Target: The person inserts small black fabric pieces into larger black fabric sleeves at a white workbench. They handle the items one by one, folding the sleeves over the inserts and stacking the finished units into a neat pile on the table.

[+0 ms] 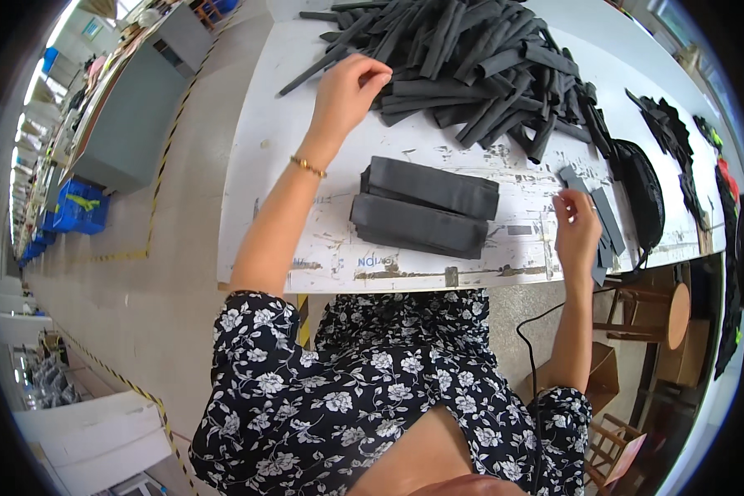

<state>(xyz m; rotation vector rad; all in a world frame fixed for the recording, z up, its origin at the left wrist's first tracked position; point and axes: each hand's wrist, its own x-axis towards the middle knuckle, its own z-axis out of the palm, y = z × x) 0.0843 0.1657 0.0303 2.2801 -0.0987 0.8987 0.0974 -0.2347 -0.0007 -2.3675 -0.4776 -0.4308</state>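
Two dark stacks (422,225) leave bare table (517,248) toward its edge (405,290); left hand (343,93) and right hand (578,229) curled, grip unclear

Hands (341,95) (577,231) well apart over a worn white table (273,124), two dark stacks (422,223) between, jumbled dark strips (479,78) beyond

The 2 arms are spread, with both forearms bare. The left forearm (277,215) slants up and inward, and the left hand (345,93) reaches farther forward, fingers curled, thumb and forefinger tips close together. The right forearm (572,326) rises nearly straight; the right hand (579,230) stands lower, fingers bent toward the thumb. Whether either fingertip grip is closed is unclear.
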